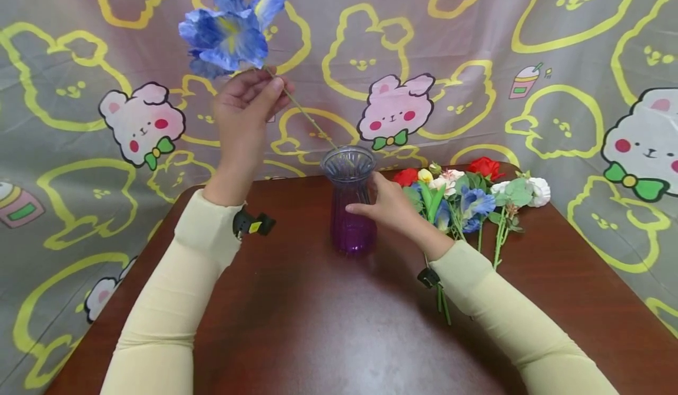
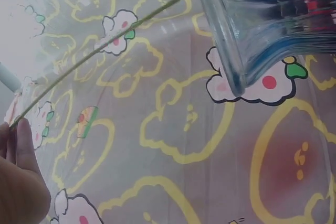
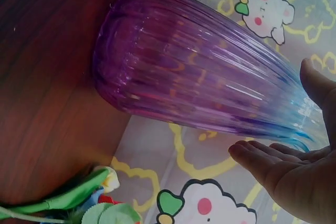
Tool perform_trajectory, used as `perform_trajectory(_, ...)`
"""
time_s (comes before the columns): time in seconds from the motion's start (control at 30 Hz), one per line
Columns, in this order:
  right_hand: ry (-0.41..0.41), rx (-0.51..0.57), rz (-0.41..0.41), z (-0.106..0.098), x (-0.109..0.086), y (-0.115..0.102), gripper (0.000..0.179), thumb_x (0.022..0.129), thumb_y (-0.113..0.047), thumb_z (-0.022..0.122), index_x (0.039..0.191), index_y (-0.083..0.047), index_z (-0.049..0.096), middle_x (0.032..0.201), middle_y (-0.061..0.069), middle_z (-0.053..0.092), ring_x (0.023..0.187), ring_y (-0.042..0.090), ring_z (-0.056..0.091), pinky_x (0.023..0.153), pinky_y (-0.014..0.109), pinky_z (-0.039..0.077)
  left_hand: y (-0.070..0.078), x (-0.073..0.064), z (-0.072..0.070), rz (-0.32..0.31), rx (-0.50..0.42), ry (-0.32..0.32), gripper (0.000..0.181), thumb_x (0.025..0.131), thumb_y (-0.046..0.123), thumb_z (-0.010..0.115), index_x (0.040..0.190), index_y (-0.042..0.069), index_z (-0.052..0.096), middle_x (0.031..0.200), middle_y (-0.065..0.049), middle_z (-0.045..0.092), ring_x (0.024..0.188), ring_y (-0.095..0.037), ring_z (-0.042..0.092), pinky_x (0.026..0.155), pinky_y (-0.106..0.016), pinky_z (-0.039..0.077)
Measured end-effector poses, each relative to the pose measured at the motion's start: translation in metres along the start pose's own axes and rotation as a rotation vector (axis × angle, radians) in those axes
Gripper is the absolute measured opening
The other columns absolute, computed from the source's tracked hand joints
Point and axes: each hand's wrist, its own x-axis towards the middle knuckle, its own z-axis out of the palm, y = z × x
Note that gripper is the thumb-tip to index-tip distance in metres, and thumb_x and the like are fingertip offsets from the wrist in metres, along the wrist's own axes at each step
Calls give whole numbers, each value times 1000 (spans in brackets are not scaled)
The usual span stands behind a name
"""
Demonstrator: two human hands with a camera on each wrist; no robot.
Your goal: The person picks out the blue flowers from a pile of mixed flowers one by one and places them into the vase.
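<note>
My left hand (image 1: 249, 98), raised over the far left of the table, pinches the thin green stem (image 1: 304, 112) of a blue artificial iris (image 1: 228, 33) close below its petals. That stem slants down to the right, and its lower tip overlaps the vase's rim in the head view; the left wrist view shows the tip just outside the mouth. The fluted glass vase (image 1: 352, 224), clear-blue above and purple below, stands upright near the back edge. My right hand (image 1: 394, 206) holds its neck from the right, thumb on one side and fingers on the other.
Right of the vase lies a loose bunch of artificial flowers: red roses (image 1: 484, 167), another blue iris (image 1: 471, 206), a white flower (image 1: 539, 192) and green stems reaching toward the front. A cartoon-printed curtain (image 1: 360, 42) hangs directly behind the brown table (image 1: 296, 324).
</note>
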Motion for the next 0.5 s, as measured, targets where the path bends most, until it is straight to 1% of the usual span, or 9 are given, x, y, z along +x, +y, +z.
perform_trajectory(0.03,-3,12,-5,2,0,0,83,78,-36,83,143,-6,42,136,18,54,123,32,53,99,48,45,-2,1,-1,19,8,0,8,85,-9,69,92,-9,66,84,-21,69,78,-27,70,77,-36,57)
perform_trajectory(0.13,1,21,-6,5,1,2,81,78,-33,83,142,-4,42,136,18,54,123,33,52,100,48,44,-10,4,-2,46,23,1,5,85,-9,68,90,-7,67,85,-20,70,78,-27,70,77,-37,57)
perform_trajectory(0.17,5,19,-6,5,1,2,80,79,-32,83,141,-3,43,135,19,54,123,34,53,100,49,44,-12,5,-2,27,9,9,5,85,-9,68,89,-6,67,85,-20,69,78,-27,70,76,-36,57)
perform_trajectory(0.23,8,19,0,6,0,2,79,79,-31,83,140,-2,43,134,19,55,121,34,54,99,49,44,-17,6,-3,0,12,16,6,85,-10,68,87,-5,67,84,-19,70,78,-26,70,75,-35,57)
perform_trajectory(0.3,7,20,9,7,0,1,78,80,-31,82,140,-2,43,134,19,55,121,33,54,99,49,44,-21,6,-4,-44,17,29,7,84,-11,68,85,-5,67,83,-17,70,77,-25,69,75,-33,57)
perform_trajectory(0.37,5,23,14,7,0,0,78,80,-31,82,141,-2,42,135,19,55,121,33,54,99,49,44,-27,5,-4,-75,49,28,8,84,-11,69,84,-3,67,82,-14,70,76,-23,69,75,-34,58)
perform_trajectory(0.5,2,29,16,9,0,0,77,81,-32,81,141,-3,42,136,18,54,122,32,53,100,48,44,-40,1,-8,-89,148,-18,6,84,-7,71,84,-2,68,81,-13,71,76,-23,70,76,-36,57)
